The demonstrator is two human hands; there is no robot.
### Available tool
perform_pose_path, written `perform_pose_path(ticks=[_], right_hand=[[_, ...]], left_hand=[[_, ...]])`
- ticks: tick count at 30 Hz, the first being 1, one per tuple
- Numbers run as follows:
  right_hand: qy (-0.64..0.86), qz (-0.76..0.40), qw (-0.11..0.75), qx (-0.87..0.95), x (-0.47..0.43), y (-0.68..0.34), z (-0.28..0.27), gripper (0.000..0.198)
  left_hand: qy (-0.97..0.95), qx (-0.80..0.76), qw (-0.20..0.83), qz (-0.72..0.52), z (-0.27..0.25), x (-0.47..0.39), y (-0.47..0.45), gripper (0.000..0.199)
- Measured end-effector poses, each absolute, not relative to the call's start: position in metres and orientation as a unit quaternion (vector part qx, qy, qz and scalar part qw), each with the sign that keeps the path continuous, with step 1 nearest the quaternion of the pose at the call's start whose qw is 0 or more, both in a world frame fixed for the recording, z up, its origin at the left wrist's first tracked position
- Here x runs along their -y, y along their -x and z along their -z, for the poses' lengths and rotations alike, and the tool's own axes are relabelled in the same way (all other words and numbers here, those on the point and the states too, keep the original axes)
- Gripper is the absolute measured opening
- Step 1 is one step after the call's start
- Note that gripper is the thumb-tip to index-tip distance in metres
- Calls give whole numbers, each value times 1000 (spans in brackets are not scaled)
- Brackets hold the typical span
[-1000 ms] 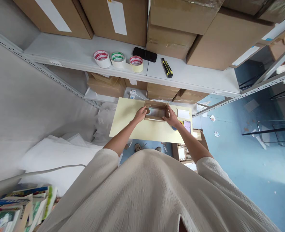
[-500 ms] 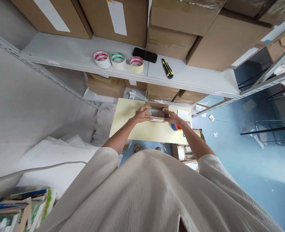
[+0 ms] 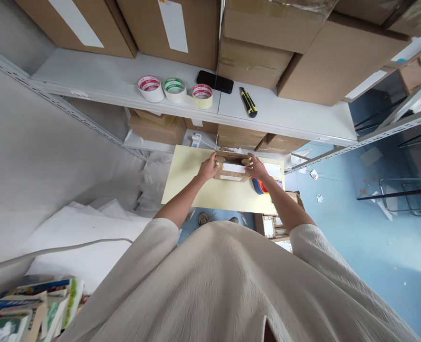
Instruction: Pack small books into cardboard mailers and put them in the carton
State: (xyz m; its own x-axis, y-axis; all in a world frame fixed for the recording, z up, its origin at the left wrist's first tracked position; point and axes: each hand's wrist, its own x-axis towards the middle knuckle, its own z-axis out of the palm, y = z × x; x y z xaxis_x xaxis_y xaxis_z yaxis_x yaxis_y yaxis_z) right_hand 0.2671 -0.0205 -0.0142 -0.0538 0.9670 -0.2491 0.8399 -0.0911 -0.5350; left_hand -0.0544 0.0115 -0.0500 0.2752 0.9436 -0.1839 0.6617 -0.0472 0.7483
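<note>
A small brown cardboard box [image 3: 217, 175] with white labels on its front is on the pale yellow table [image 3: 182, 185]. Its top stands open, with the back flap raised. My left hand [image 3: 207, 168] grips the box's left end, fingers at the upper corner. At the right end my right hand [image 3: 256, 167] holds it in the same way, closed on the side flap. What lies inside the box is mostly hidden. Just below my right hand is a blue and red tape roll [image 3: 259, 186], partly covered by my forearm.
Three tape rolls [image 3: 175, 90], a black phone [image 3: 215, 81] and a yellow-black box cutter [image 3: 248, 102] lie on the grey shelf [image 3: 267, 114] above the table. Large cartons [image 3: 196, 38] stand behind them. White foam sheets [image 3: 89, 232] are at left; an open carton [image 3: 278, 223] sits below right.
The box has tipped, so its labelled front faces me more and its inside shows less. Both hands have shifted up toward its upper corners.
</note>
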Motion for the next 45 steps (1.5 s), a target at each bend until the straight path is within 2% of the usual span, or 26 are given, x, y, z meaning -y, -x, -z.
perform_pose_path(ticks=[3, 6, 11, 15, 24, 30, 34, 38, 45], right_hand=[[703, -238, 106, 662, 22, -265, 17, 76], [718, -195, 93, 661, 26, -261, 18, 55], [718, -231, 77, 652, 31, -259, 23, 41], [721, -267, 95, 632, 34, -260, 33, 41], [710, -293, 106, 632, 36, -251, 50, 57], [704, -299, 110, 635, 39, -243, 54, 54], [700, -305, 101, 638, 50, -240, 51, 59], [719, -291, 132, 617, 81, -257, 53, 67], [804, -256, 127, 521, 135, -316, 84, 53]], left_hand=[[-683, -585, 392, -194, 52, -9, 52, 91], [-668, -594, 393, -215, 55, -3, 49, 83], [-661, -602, 373, -248, 60, 5, 46, 74], [-686, -593, 359, -220, 63, 5, 43, 65], [-702, -593, 350, -183, 65, 14, 50, 74], [-746, -596, 262, -140, 54, 34, 33, 76], [-771, -562, 285, -93, 53, 41, 15, 78], [-764, -569, 293, -85, 58, 42, 11, 75], [-760, -574, 296, -79, 60, 43, 10, 77]])
